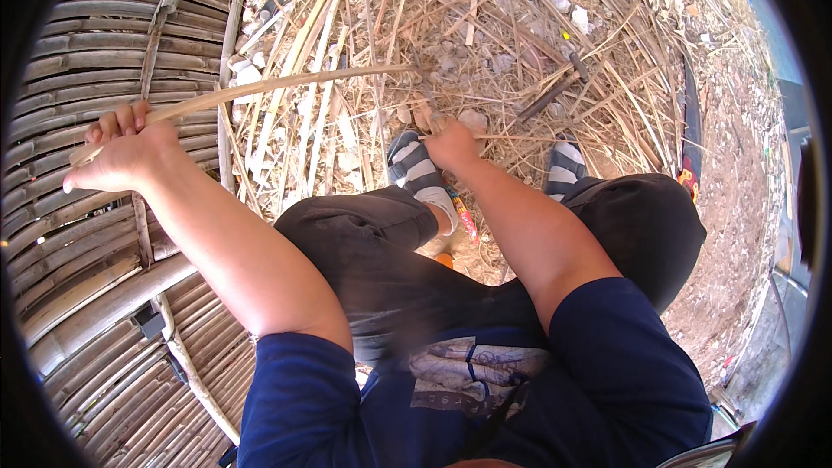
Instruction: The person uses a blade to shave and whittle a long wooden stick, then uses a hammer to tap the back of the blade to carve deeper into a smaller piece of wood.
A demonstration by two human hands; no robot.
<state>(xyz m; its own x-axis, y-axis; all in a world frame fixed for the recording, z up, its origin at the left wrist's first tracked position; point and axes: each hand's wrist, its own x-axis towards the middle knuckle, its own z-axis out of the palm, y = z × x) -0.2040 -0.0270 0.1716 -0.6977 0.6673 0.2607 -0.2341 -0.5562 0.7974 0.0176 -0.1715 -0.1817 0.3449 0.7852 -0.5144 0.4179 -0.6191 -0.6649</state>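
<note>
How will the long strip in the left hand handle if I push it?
The strip is probably light, being so narrow. It may flex springily rather than flop: it's long and slender, bowing only gently, though the lens may add some curve. Pushed at the far end, it might swing, since the left hand holds the other end.

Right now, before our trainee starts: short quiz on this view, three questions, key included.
1. Which of the person's hands holds the long, pale, flat bamboo strip?
2. True or false: the dark, T-shaped, hammer-like tool lies among split straw-coloured strips on the ground.
3. How many feet in grey-and-white striped footwear are visible?

Key:
1. The left hand, near the strip's left end.
2. True.
3. Two.
</note>
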